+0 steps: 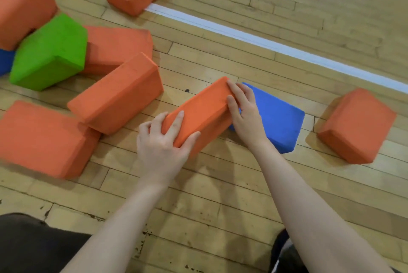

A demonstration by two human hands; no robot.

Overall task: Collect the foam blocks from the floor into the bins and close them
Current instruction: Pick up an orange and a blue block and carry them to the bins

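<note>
The left hand and right hand grip opposite ends of an orange foam block, fingers curled over its top, on the wooden floor, touching a blue block.

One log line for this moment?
both hands grip orange block | blue block behind | bins unseen

Bright, even overhead light. Soft shadows on floor just below fingers. Pale glare on boards far above and right of them. Motion blur on blocks left of fingers; wide-angle bending at edges.
</note>
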